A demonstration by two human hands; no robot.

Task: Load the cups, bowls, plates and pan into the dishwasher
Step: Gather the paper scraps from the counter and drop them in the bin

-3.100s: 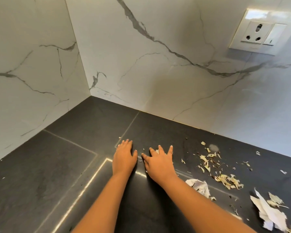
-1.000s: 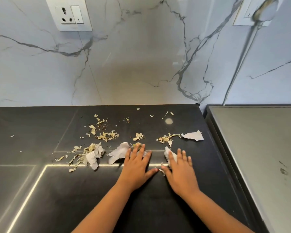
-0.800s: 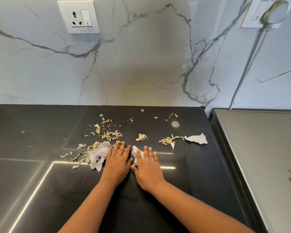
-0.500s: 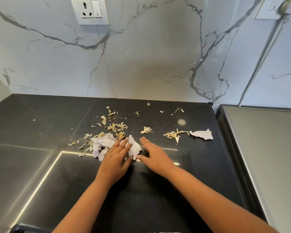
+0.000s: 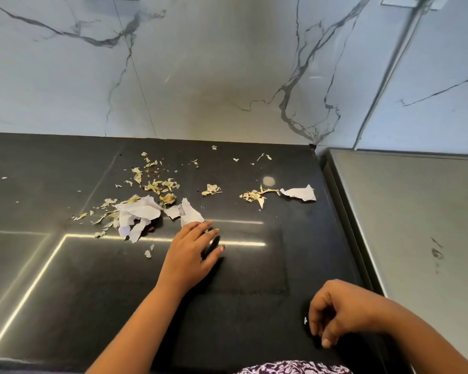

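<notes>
No cup, bowl, plate, pan or dishwasher is in view. My left hand lies flat on the black countertop, its fingers stretched and blurred, their tips touching a torn white paper scrap. My right hand is down by the counter's front edge with its fingers loosely curled, holding nothing that I can see. A tiny white speck lies beside its fingertips.
Crumpled white paper pieces and dried leaf bits are strewn over the counter's middle. Another paper scrap lies near the right edge. A grey steel surface adjoins on the right. The marble wall backs the counter.
My right hand has pulled back from the scraps to the counter's front edge and curled its fingers. My left hand slid right, off the paper pile. The view tilted down.
</notes>
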